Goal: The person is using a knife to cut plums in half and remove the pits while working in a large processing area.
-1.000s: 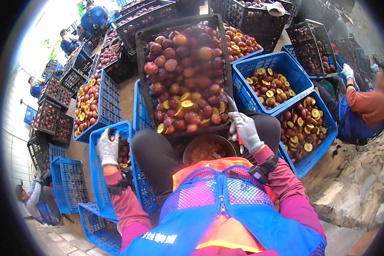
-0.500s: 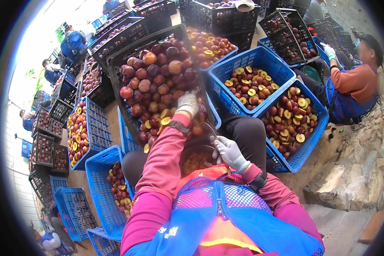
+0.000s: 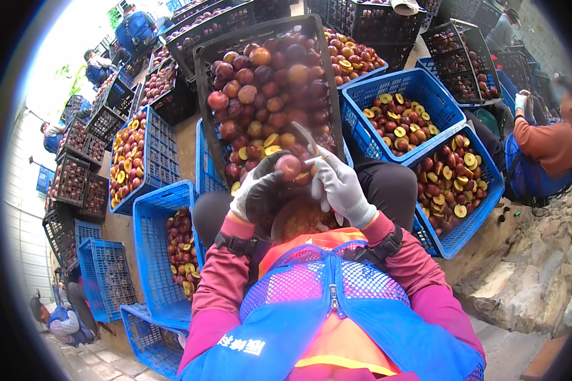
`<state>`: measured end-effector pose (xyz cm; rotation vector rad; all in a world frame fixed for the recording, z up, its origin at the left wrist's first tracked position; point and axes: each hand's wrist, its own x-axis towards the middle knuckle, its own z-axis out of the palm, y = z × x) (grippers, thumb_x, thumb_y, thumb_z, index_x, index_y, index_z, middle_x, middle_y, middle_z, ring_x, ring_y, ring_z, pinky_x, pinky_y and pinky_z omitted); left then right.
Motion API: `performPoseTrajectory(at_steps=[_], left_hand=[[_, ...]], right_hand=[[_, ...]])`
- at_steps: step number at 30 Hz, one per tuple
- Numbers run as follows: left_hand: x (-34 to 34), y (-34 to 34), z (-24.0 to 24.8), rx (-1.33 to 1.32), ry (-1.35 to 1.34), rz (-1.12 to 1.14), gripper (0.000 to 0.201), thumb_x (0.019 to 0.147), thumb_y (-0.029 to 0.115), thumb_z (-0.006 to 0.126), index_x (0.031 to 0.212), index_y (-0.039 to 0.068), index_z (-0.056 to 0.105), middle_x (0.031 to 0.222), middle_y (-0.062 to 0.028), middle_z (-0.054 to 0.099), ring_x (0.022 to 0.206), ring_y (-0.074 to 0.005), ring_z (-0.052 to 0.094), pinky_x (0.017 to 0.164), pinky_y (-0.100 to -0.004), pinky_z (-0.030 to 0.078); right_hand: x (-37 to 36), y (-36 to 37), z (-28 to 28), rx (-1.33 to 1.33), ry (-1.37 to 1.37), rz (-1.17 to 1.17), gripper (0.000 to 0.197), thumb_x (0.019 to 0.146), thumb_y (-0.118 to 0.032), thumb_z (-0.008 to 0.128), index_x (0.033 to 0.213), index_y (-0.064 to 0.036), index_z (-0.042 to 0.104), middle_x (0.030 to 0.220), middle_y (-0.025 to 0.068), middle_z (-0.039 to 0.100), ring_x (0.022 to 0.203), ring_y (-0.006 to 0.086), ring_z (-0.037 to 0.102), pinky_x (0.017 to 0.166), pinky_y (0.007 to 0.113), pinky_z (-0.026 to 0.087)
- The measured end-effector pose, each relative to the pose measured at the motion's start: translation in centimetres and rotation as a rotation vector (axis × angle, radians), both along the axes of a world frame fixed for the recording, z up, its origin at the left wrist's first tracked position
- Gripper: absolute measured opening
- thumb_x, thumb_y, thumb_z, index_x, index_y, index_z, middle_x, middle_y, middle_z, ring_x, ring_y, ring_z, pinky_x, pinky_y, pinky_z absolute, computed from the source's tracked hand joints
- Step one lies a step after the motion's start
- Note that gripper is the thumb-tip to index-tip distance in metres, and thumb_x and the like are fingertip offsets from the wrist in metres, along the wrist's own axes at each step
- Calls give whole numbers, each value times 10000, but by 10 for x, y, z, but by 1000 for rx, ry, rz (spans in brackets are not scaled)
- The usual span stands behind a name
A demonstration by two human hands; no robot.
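Observation:
My left hand point(image 3: 255, 192), in a white glove with dark fingers, is closed around a reddish plum point(image 3: 288, 167) held over my lap. My right hand point(image 3: 343, 190), in a pale glove, grips a small knife with a curved blade point(image 3: 306, 136), which points up beside the plum. Just beyond both hands, a black crate point(image 3: 203, 89) of whole plums leans toward me, with a few cut yellow halves at its near end. Below the hands, between my knees, sits a round container point(image 3: 277, 228) with orange-brown pieces in it, partly hidden by my hands and clothing.
Two blue crates point(image 3: 362, 149) of halved plums stand at my right. On the left are a blue crate point(image 3: 147, 209) partly filled with halves and another point(image 3: 162, 159) heaped with them. Black crates point(image 3: 375, 28) are stacked behind. A co-worker in an orange top point(image 3: 540, 143) sits at far right.
My left hand has drawn back from the crate of whole plums and now holds one plum near the knife. The knife hand has come up slightly, and the view has shifted.

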<state>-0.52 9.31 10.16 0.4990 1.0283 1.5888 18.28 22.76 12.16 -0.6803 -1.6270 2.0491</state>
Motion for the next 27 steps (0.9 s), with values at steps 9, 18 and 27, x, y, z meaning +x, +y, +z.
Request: performPoseTrajectory(at_steps=[9, 18, 27], left_hand=[[15, -32, -37, 129, -167, -5, 514, 1041, 267, 778, 1476, 40, 623, 1344, -54, 700, 1241, -188, 673, 1083, -360, 532], [18, -46, -35, 61, 48, 3, 512, 1039, 330, 795, 1443, 47, 658, 1264, -26, 707, 1146, -148, 677, 971, -334, 584], [18, -35, -62, -71, 507, 54, 542, 1008, 275, 828, 1427, -15, 642, 1255, -81, 727, 1127, -226, 702, 1000, -365, 573]], right_hand=[[-14, -34, -21, 285, 13, 43, 442, 1181, -208, 556, 1577, -13, 572, 798, -25, 638, 633, 55, 560, 572, 282, 484], [-20, -42, -24, 248, -254, 123, 373, 1183, -244, 507, 1399, 17, 665, 978, 212, 775, 843, 288, 736, 788, 420, 578], [-20, -36, -94, 1014, -356, -14, 418, 1139, -304, 574, 1420, -1, 636, 759, 225, 726, 660, 429, 723, 620, 531, 567]])
